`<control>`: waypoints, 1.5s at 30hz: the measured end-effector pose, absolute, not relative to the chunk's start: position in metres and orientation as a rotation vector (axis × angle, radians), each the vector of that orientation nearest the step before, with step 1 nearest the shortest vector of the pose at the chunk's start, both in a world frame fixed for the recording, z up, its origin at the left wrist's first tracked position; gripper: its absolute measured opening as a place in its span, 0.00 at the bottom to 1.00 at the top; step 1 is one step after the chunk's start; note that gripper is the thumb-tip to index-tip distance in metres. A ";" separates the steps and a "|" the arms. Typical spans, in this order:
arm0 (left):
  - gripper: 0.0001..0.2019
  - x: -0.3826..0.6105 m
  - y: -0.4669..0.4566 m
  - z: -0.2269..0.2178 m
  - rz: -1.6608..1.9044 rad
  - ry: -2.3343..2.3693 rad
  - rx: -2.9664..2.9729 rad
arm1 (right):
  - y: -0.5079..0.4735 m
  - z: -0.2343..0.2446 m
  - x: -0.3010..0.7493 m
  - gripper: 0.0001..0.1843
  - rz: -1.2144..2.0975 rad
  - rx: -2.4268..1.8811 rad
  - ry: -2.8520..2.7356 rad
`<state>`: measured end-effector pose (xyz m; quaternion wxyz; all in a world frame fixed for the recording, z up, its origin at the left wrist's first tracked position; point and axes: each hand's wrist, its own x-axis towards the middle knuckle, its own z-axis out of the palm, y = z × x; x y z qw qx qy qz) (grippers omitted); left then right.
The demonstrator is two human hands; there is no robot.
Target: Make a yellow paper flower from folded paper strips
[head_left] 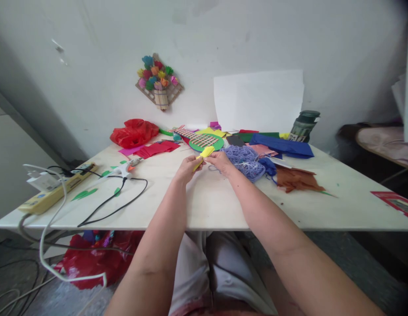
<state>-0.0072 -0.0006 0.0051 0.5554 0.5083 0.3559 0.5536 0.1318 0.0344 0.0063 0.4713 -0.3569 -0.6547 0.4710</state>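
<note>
My left hand (188,169) and my right hand (220,161) meet above the middle of the white table (204,206). Both are closed on a small folded yellow paper piece (204,153), held between the fingertips just above the tabletop. Right of my right hand lies a heap of purple-blue yarn (245,161). Beyond the hands sits a green paper disc with woven pink strips (205,141). Red paper sheets (157,149) lie to the far left of the hands.
A glue gun (128,166) with a black cord lies left, near a yellow power strip (55,188). A red plastic bag (134,133), blue paper (281,146), brown paper (297,179), a dark bottle (304,125) and a white sheet (258,101) stand around. Paper flowers (157,79) hang on the wall.
</note>
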 end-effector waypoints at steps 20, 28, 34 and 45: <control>0.08 -0.017 0.014 -0.007 1.541 1.227 1.313 | 0.039 0.000 0.130 0.13 0.416 -1.041 -2.179; 0.08 -0.015 0.019 -0.006 1.203 1.859 1.936 | 0.034 0.008 0.134 0.12 0.227 -1.083 -2.290; 0.08 -0.010 0.011 0.000 0.958 1.482 2.241 | 0.035 0.021 0.146 0.11 0.150 -1.136 -2.230; 0.11 -0.007 -0.011 0.016 0.867 0.890 1.865 | 0.043 0.023 0.169 0.12 1.138 -0.955 -1.954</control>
